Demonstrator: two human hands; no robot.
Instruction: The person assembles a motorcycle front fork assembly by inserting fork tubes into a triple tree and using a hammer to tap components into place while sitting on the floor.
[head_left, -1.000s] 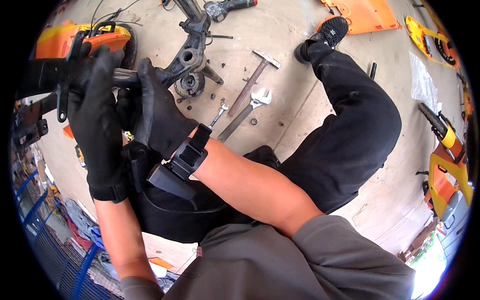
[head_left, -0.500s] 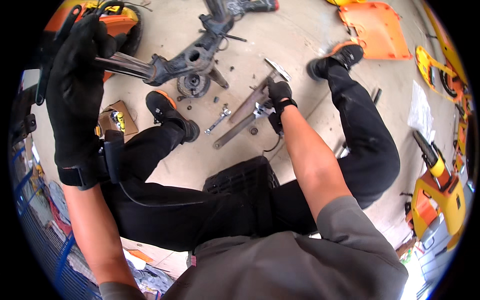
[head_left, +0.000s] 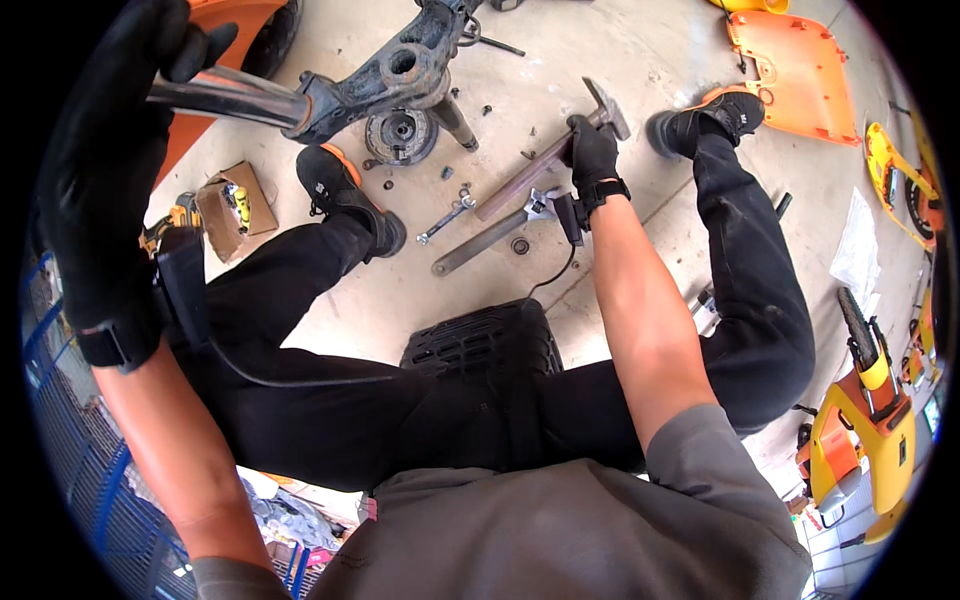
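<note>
Clearly, the gloved right hand [head_left: 595, 155] has its fingers closed around the handle of a hammer [head_left: 530, 178], gripping it just below the head. The left hand [head_left: 110, 170], also in a black glove, is raised over the outer end of a shiny metal fork tube [head_left: 240, 97]; its fingers look bent, but I cannot tell whether they grip the tube or only lie across it.

The hammer is on or just above the concrete floor [head_left: 620, 260], between the person's two shoes, its handle slanting back toward the person. Its steel head looks grey and worn, and its handle is a dull reddish brown. An adjustable wrench [head_left: 490, 243] lies beside it at much the same slant, and a small double-ended wrench [head_left: 446, 218] lies near both.

The tube runs into a black, grimy fork crown [head_left: 395, 75] with a round hole through it. Just below that, a round drum-like hub [head_left: 400, 137] rests on the floor.

Beside the left shoe stands an open cardboard box [head_left: 216, 222], with a yellow-and-black object [head_left: 240, 205] inside, near its far edge. Another yellow-and-black item [head_left: 183, 215] sits outside the box's left edge, partly hidden.
</note>
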